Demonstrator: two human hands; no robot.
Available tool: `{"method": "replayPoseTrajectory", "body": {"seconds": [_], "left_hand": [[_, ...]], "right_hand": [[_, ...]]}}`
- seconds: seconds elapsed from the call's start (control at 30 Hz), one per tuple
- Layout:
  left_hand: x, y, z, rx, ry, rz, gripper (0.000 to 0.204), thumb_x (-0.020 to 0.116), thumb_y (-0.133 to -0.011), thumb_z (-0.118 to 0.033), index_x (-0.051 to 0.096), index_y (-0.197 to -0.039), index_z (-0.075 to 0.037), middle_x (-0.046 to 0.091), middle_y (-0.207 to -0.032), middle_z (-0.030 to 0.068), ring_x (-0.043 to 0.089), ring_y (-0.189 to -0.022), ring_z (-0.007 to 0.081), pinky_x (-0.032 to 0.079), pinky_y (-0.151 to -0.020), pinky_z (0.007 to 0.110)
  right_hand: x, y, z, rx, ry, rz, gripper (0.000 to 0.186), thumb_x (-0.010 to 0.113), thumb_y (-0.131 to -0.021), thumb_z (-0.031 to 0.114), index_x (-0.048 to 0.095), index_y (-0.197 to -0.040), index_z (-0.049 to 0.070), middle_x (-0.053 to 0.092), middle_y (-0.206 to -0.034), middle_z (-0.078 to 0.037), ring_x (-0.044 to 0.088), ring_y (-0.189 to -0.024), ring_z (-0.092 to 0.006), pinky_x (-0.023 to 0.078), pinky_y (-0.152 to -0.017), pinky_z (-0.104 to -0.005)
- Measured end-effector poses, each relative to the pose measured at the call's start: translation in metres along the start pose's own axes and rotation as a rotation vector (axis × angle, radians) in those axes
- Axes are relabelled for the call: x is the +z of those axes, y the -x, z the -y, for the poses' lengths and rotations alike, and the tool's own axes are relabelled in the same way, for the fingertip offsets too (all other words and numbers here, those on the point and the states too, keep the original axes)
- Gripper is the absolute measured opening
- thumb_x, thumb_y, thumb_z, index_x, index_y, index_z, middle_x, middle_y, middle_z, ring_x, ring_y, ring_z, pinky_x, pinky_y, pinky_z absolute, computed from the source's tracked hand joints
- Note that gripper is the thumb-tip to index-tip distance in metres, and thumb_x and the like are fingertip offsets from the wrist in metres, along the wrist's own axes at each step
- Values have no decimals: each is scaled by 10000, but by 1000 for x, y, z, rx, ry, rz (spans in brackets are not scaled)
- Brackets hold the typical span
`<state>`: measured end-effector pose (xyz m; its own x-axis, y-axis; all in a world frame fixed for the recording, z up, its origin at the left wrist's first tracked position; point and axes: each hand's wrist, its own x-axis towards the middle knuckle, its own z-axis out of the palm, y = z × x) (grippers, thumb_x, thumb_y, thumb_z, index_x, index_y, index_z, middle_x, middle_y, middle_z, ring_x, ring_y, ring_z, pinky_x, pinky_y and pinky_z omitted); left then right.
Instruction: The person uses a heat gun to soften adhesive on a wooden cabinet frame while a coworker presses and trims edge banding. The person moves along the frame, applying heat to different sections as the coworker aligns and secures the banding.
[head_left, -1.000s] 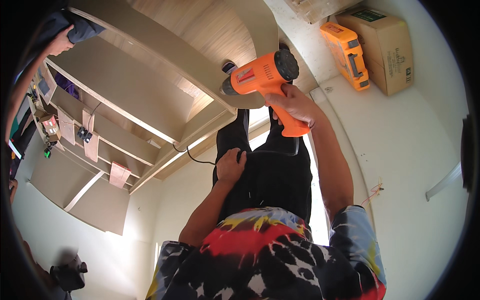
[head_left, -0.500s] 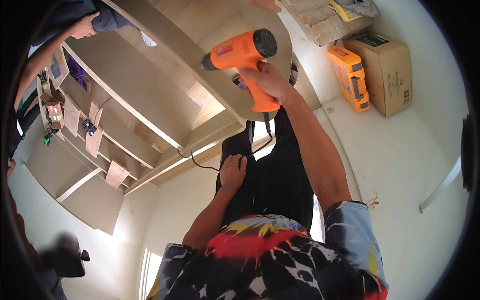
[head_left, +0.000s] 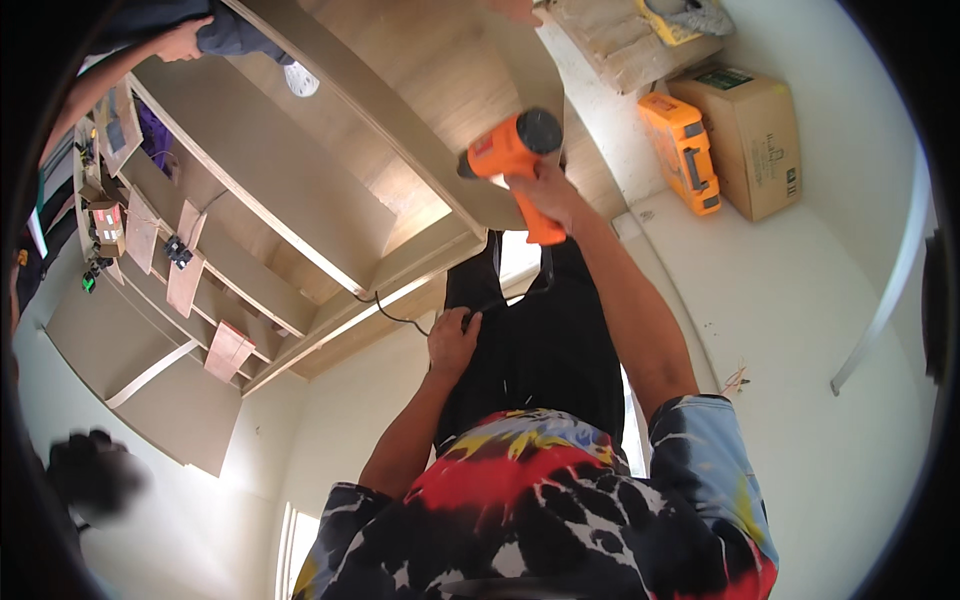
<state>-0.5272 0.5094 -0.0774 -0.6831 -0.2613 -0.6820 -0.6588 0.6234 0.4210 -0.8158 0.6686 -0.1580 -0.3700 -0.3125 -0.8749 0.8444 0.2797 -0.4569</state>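
Observation:
My right hand [head_left: 547, 192] is wrapped round the handle of an orange corded heat gun [head_left: 500, 149] with a black rear cap. Its dark nozzle points left, over the edge of a brown wooden panel unit [head_left: 450, 205]. From the foot of the handle a black power cord [head_left: 522, 296] hangs down across my black trousers. My left hand [head_left: 453, 342] is closed on this cord in front of my left thigh; the cord runs on leftward to the unit's frame.
An orange tool case [head_left: 680, 152] stands against a cardboard box [head_left: 748, 145] at the right. Another person's hand [head_left: 182, 38] rests by dark cloth at the upper left. Small wood pieces [head_left: 230, 350] and a little box [head_left: 107, 228] lie along the unit's slats. Loose wires [head_left: 737, 380] stick out at right.
The heat gun in my right hand has moved down and a little to the right, and it is slightly blurred. My left hand has shifted slightly left with the cord.

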Motion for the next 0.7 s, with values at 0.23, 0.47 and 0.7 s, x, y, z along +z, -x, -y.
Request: {"method": "replayPoseTrajectory", "body": {"seconds": [0.23, 0.47, 0.7], "left_hand": [[-48, 39, 21, -92, -18, 42, 332, 731, -934, -378, 727, -984, -50, 730, -879, 178, 716, -823, 381, 548, -745, 482], [-68, 48, -7, -194, 65, -292, 331, 722, -940, -402, 747, -939, -73, 723, -863, 148, 709, -904, 350, 499, -934, 501], [-57, 38, -37, -193, 45, -272, 292, 797, -854, -344, 755, -1045, -127, 703, -1120, 139, 632, -1154, 338, 411, -1075, 573]], "right_hand": [[18, 42, 7, -9, 129, 16, 428, 686, -971, 337, 627, -1205, -17, 686, -885, -94, 687, -706, -178, 577, -630, -362], [52, 41, 83, -120, 328, 32, 397, 707, -948, 316, 620, -1173, 0, 649, -871, -78, 670, -672, -191, 561, -608, -379], [58, 59, 123, -119, 381, 53, 444, 722, -917, 308, 606, -1156, -49, 647, -874, -107, 686, -667, -244, 576, -595, -397]]}}
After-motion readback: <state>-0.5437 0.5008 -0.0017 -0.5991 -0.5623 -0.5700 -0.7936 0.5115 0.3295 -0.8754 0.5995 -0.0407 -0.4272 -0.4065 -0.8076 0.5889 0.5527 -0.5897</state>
